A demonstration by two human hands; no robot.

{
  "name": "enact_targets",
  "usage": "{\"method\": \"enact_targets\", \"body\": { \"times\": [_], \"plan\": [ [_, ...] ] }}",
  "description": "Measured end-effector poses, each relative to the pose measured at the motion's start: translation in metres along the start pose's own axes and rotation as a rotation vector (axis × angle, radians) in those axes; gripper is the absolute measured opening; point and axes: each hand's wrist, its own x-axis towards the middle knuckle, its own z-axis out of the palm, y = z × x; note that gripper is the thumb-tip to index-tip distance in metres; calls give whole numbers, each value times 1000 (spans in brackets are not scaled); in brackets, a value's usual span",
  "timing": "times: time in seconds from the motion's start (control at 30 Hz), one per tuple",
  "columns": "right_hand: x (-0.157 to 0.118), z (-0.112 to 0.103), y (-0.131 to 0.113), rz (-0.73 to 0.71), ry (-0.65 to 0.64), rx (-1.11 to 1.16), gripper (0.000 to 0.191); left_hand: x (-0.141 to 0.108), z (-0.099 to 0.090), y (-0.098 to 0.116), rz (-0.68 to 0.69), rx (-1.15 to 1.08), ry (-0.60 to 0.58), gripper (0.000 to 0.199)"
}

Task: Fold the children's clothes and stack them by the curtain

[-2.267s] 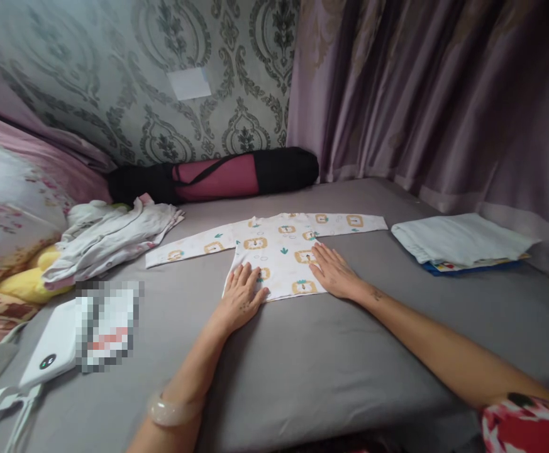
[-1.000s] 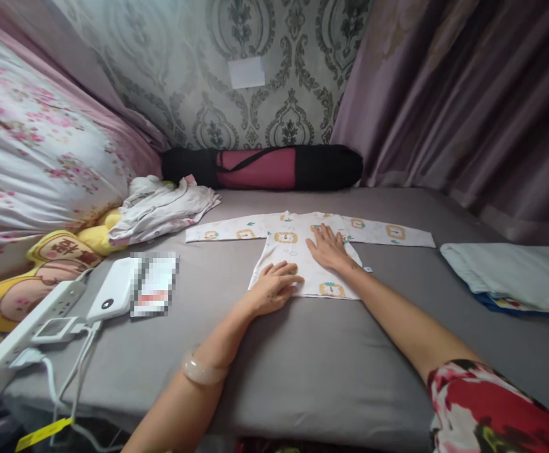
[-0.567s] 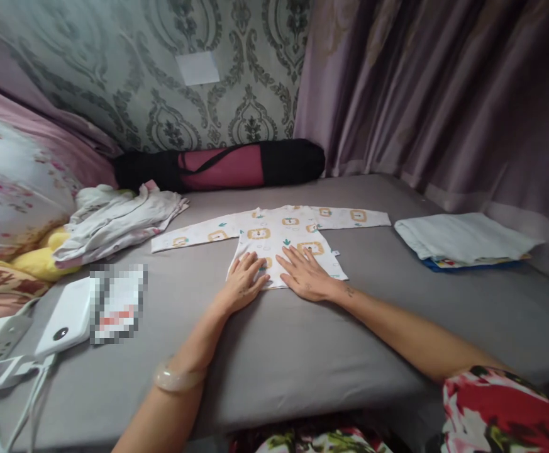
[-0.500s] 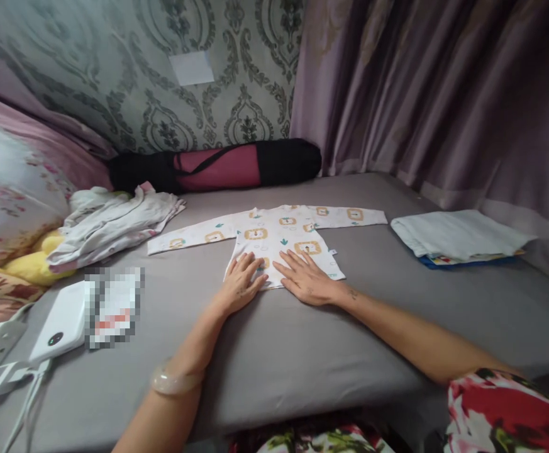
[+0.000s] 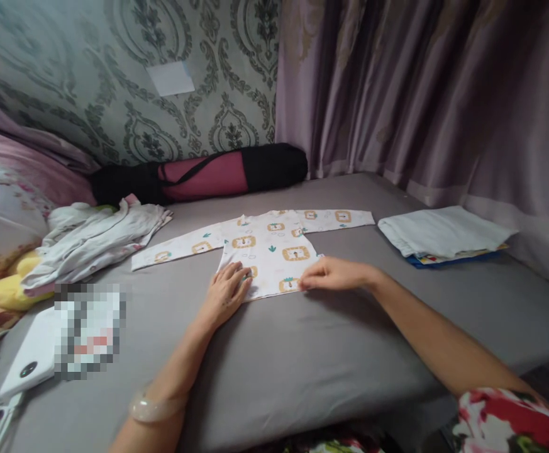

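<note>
A small white long-sleeved shirt [image 5: 273, 249] with yellow lion faces and green leaves lies spread flat, sleeves stretched out to both sides and hem toward me. My left hand [image 5: 227, 290] rests palm down on its lower left corner, the fingers lying on the cloth. At the lower right corner, my right hand [image 5: 333, 275] is closed, thumb and fingers pinched together on the hem and side edge. The fingertips partly cover that corner.
A grey sheet [image 5: 265, 352] covers the bed. Folded light cloth [image 5: 446, 228] lies at right over coloured items. Crumpled clothes [image 5: 99, 239], a yellow plush [image 5: 7, 289] and a white power bank [image 5: 38, 346] are at left. A black and maroon bag [image 5: 203, 175] lies along the wall.
My right hand has gone from lying flat on the shirt's front to pinching its lower right corner. My left hand stays on the lower left. The view has shifted slightly right.
</note>
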Motion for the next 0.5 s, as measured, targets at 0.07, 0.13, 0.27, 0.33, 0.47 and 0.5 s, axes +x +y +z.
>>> {"method": "enact_targets", "body": {
  "times": [0.07, 0.13, 0.27, 0.33, 0.47, 0.5],
  "plan": [
    [17, -20, 19, 87, 169, -10, 29, 1, -1, 2, 1, 19, 19, 41],
    [37, -36, 38, 220, 410, -138, 25, 4, -4, 7, -10, 35, 27, 38],
    [68, -47, 66, 403, 569, -403, 26, 24, -12, 22, -11, 39, -6, 33],
    [75, -45, 73, 433, 557, -457, 26, 40, -13, 32, 1, 2, -24, 29],
    [77, -40, 80, 424, 542, -484, 26, 80, -2, 56, -22, -143, -10, 23],
    [77, -39, 81, 415, 540, -492, 27, 90, 4, 61, -37, -172, -12, 23]
  ]
}}
